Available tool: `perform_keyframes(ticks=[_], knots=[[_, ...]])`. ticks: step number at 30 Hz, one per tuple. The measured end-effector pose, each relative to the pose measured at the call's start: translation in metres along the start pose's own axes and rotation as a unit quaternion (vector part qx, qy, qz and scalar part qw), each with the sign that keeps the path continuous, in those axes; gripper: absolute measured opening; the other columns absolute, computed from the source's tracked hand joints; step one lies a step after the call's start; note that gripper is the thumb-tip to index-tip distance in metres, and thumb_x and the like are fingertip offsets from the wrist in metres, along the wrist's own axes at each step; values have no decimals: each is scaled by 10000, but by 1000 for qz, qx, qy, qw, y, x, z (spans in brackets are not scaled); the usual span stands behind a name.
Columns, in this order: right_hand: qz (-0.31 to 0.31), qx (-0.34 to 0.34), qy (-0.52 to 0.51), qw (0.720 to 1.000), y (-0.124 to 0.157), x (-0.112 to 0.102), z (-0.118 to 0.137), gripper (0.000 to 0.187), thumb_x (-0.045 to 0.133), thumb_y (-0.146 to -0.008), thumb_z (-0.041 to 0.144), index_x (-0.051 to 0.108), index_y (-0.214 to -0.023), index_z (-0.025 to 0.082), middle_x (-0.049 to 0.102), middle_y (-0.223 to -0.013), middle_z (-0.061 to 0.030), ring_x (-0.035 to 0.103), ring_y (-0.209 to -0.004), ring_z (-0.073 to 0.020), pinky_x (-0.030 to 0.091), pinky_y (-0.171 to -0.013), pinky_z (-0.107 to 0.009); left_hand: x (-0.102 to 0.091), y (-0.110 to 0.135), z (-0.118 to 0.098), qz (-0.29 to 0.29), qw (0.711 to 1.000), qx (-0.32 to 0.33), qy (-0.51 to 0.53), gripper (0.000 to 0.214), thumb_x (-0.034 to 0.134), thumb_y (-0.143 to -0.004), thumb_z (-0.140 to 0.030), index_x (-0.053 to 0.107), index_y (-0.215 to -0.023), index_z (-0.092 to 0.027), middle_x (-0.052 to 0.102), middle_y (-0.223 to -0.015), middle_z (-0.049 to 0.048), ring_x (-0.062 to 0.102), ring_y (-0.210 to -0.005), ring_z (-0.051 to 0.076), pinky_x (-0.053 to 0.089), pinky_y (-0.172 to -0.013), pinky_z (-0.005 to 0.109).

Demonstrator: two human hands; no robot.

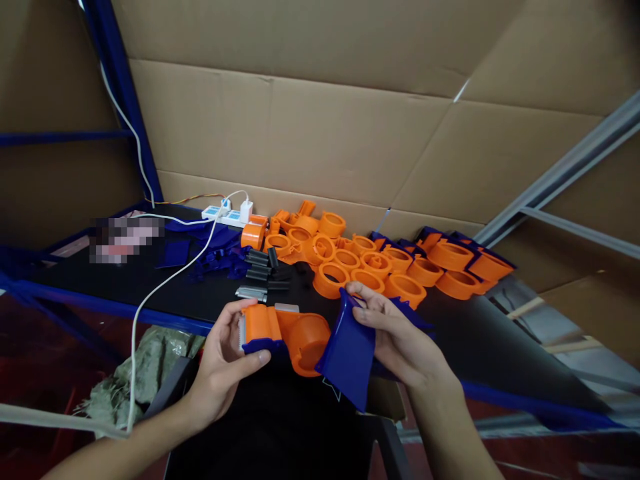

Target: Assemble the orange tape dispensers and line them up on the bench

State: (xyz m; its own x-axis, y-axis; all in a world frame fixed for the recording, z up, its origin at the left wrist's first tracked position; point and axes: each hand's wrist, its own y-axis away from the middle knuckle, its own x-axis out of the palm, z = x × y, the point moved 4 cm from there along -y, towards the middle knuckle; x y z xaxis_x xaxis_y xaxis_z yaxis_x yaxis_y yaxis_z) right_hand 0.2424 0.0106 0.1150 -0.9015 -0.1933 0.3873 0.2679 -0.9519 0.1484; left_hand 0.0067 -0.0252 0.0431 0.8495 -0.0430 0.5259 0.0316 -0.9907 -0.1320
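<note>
My left hand [225, 360] is closed on an orange tape dispenser [307, 340], gripping its head end, where a toothed metal blade and a blue piece show. The dispenser's round hub points toward my right hand. In my right hand [400, 333] is a flat blue plastic plate [350, 357], pinched near its top edge between thumb and fingers. The plate hangs tilted beside the hub and overlaps its right edge; whether they touch I cannot tell. Behind the hands lie black rollers [259, 273] and metal blades [251, 293].
Many orange dispenser bodies [331, 279] are heaped along the back of the black table [480, 347], some with blue plates at the right. Loose blue parts [220, 257] lie left. A white power strip [223, 215] and a white cable [173, 277] cross the left side.
</note>
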Motion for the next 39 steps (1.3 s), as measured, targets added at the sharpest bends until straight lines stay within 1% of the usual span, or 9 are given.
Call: perform_keyframes(ticks=[4,5,8,11,19,24,30,35,39], knots=[[-7,-26,23,999,-1,6,-1,545,853,-667,143,649,-1161,250,701,-852,30,666,-678,-99,535,-648,-191,1,1,-1,-3,1000,9,3,615,860,-659,-194,626,-1223,-264,624,-1198,61,590,-1091,246,473,-916,313],[-9,-32,24,999,-2,8,-2,538,854,-669,145,650,-1156,245,694,-853,31,663,-689,-95,529,-650,-186,2,2,-1,-2,1000,10,3,609,859,-662,-191,626,-1220,-264,623,-1198,60,588,-1097,244,468,-926,314],[-27,-36,12,999,-5,11,-5,394,881,-645,157,651,-959,210,647,-784,53,625,-645,-72,494,-612,-164,3,2,-2,6,1000,9,6,599,853,-672,-183,619,-1217,-267,623,-1181,53,587,-1087,234,464,-935,315],[-43,-33,8,999,-8,12,-8,396,910,-614,179,582,-836,197,599,-725,72,585,-601,-57,474,-591,-160,3,1,-1,17,1000,8,7,591,845,-687,-184,609,-1222,-271,619,-1175,49,590,-1053,221,472,-908,305],[-62,-27,12,998,-14,12,-15,444,921,-594,203,534,-813,196,554,-684,71,549,-571,-63,451,-535,-161,2,2,1,21,1000,2,2,600,851,-683,-188,608,-1225,-277,622,-1186,49,586,-1051,227,473,-886,301],[-79,-13,18,997,-12,12,-21,455,905,-620,233,477,-771,205,539,-672,65,506,-531,-64,422,-484,-172,3,1,-1,13,1000,-1,-8,624,882,-636,-217,634,-1206,-273,649,-1151,48,603,-1032,242,468,-893,319],[-86,-8,7,996,-12,13,-29,482,918,-585,238,456,-718,200,553,-669,53,501,-538,-71,424,-497,-179,3,1,-2,15,999,4,-32,653,882,-639,-235,619,-1235,-272,649,-1152,60,620,-1010,253,487,-870,332],[-88,5,-2,996,-10,17,-33,451,913,-602,259,485,-729,196,578,-713,45,530,-580,-83,443,-539,-190,1,0,-1,6,996,25,-83,707,894,-629,-218,576,-1255,-294,637,-1177,46,615,-1026,252,497,-883,335],[-87,12,-5,996,-9,19,-36,446,910,-609,277,487,-721,196,567,-713,45,519,-581,-87,429,-538,-195,-3,-1,-1,-5,996,26,-84,684,898,-620,-240,591,-1230,-274,650,-1148,53,626,-987,262,502,-853,342]])
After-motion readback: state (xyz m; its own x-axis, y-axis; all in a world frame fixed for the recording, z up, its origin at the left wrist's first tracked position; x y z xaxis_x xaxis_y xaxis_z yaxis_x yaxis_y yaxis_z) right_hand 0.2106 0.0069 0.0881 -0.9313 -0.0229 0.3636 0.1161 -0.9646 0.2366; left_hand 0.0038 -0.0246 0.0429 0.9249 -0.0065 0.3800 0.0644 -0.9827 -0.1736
